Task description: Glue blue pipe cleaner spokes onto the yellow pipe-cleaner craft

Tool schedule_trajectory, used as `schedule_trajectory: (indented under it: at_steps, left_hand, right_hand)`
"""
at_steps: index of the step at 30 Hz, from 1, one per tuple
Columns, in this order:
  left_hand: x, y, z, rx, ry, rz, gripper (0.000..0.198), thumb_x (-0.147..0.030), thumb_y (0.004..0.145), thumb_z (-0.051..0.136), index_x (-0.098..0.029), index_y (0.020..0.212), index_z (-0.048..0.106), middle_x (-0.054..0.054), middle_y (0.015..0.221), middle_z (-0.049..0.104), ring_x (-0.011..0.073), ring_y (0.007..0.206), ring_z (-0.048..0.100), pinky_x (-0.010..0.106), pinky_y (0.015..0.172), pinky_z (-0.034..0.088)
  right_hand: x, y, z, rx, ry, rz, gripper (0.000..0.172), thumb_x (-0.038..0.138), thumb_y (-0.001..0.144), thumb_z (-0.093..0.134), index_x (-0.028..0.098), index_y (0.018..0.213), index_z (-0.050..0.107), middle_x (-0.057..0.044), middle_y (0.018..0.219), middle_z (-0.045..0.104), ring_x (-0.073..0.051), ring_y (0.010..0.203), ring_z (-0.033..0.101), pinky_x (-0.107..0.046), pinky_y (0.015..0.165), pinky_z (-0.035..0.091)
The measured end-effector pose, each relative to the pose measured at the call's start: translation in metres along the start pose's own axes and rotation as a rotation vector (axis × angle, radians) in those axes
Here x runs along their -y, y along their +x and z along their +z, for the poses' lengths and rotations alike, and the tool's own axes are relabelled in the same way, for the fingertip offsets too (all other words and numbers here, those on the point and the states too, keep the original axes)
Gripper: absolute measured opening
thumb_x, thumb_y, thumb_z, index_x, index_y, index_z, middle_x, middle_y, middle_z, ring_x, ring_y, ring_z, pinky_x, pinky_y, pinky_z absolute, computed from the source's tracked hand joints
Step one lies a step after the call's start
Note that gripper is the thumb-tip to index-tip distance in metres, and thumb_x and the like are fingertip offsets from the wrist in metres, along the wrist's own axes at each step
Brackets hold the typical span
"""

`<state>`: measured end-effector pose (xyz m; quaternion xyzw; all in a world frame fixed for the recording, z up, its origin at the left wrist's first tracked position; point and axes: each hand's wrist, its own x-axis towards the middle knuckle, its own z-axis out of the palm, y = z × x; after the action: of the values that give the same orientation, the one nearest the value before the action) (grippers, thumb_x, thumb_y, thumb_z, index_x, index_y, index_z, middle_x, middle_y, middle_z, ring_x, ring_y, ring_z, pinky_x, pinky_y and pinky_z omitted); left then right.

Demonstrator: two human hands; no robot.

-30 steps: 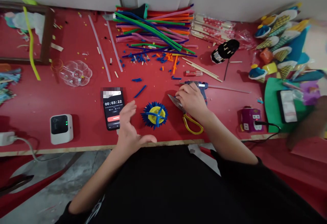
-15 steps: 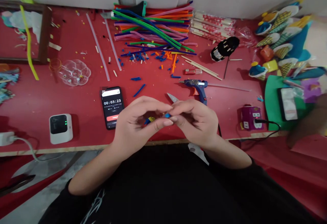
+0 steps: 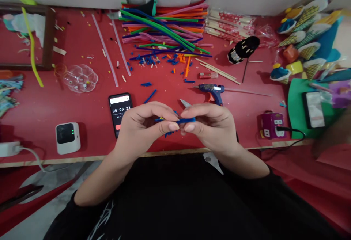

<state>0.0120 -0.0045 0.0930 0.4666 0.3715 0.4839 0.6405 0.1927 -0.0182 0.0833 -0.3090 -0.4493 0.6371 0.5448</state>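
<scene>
Both my hands are raised together above the near edge of the red table point(image 3: 41, 105). My left hand point(image 3: 139, 128) is closed around a blue and yellow spiky craft piece point(image 3: 167, 133), mostly hidden by its fingers. My right hand point(image 3: 211, 126) pinches a blue straw piece point(image 3: 184, 120) that runs across to the left fingertips. The tip of the scissors point(image 3: 185, 103) shows just behind my hands. A blue glue gun point(image 3: 212, 91) lies behind my right hand.
A phone with a running timer point(image 3: 120, 109) lies left of my hands, a small white device point(image 3: 67, 137) further left. Coloured straws point(image 3: 164, 28) are piled at the back, cut bits scattered before them. A purple socket block point(image 3: 271, 126) and paper crafts point(image 3: 307, 46) sit right.
A second ago the spiky piece lay on the table, with my left hand open and my right on the scissors. Both hands have since lifted it, and the blue straw piece now shows between them.
</scene>
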Motion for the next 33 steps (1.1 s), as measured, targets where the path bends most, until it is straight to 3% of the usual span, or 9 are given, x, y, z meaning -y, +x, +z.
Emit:
schedule_trajectory:
  at_steps: [6,11,16,20,23,28,33]
  left_hand:
    - [0.008,0.001,0.002,-0.01,-0.038,0.022,0.015,-0.027,0.073,0.097,-0.027,0.077,0.083,-0.001,0.077,0.073,0.0123,0.07,0.067,0.023,0.062,0.057]
    - [0.006,0.0,-0.001,0.018,0.081,0.096,0.014,-0.034,0.08,0.092,-0.026,0.078,0.081,0.001,0.078,0.072,0.0147,0.073,0.068,0.027,0.064,0.058]
    - [-0.005,0.002,-0.012,0.156,0.366,0.334,0.01,-0.032,0.086,0.088,-0.026,0.083,0.08,0.001,0.085,0.075,0.0146,0.075,0.071,0.027,0.068,0.06]
    - [-0.011,0.009,-0.019,0.316,0.49,0.497,0.009,-0.032,0.095,0.078,-0.026,0.088,0.078,0.002,0.087,0.077,0.0158,0.078,0.072,0.03,0.071,0.059]
    - [-0.014,0.014,-0.02,0.357,0.582,0.564,0.014,-0.034,0.097,0.075,-0.027,0.086,0.076,0.001,0.085,0.078,0.0162,0.077,0.07,0.035,0.078,0.056]
    - [-0.017,0.018,-0.02,0.392,0.597,0.563,0.021,-0.041,0.098,0.073,-0.027,0.082,0.073,-0.003,0.082,0.079,0.0143,0.073,0.068,0.036,0.082,0.05]
    - [-0.021,0.021,-0.022,0.423,0.614,0.548,0.022,-0.042,0.097,0.074,-0.027,0.081,0.073,-0.004,0.083,0.079,0.0143,0.074,0.067,0.036,0.085,0.048]
  right_hand:
    - [-0.004,0.005,-0.004,-0.005,-0.191,-0.148,0.019,0.021,0.086,0.087,0.034,0.1,0.085,0.001,0.097,0.075,-0.012,0.091,0.073,-0.026,0.082,0.066]
    - [-0.003,0.004,-0.002,0.019,-0.359,-0.317,0.015,0.018,0.09,0.082,0.028,0.1,0.084,0.0,0.095,0.071,-0.012,0.089,0.069,-0.028,0.081,0.062]
    - [-0.003,0.004,-0.003,0.136,-0.28,-0.3,0.001,0.025,0.091,0.082,0.025,0.091,0.08,0.0,0.089,0.068,-0.014,0.089,0.067,-0.033,0.085,0.059]
    - [-0.003,0.007,-0.007,0.226,-0.218,-0.322,0.006,0.023,0.09,0.082,0.023,0.087,0.078,0.001,0.085,0.067,-0.014,0.087,0.064,-0.035,0.084,0.056]
    - [-0.003,0.007,-0.009,0.262,-0.201,-0.33,0.006,0.022,0.089,0.083,0.021,0.087,0.078,0.0,0.084,0.066,-0.014,0.086,0.063,-0.036,0.084,0.055]
    - [0.002,0.007,-0.013,0.308,-0.256,-0.403,0.004,0.016,0.089,0.081,0.019,0.09,0.078,-0.001,0.087,0.066,-0.014,0.084,0.064,-0.034,0.079,0.055]
    - [0.009,0.008,-0.017,0.351,-0.379,-0.45,0.008,0.024,0.098,0.073,0.019,0.095,0.078,-0.002,0.091,0.067,-0.014,0.087,0.065,-0.035,0.082,0.055]
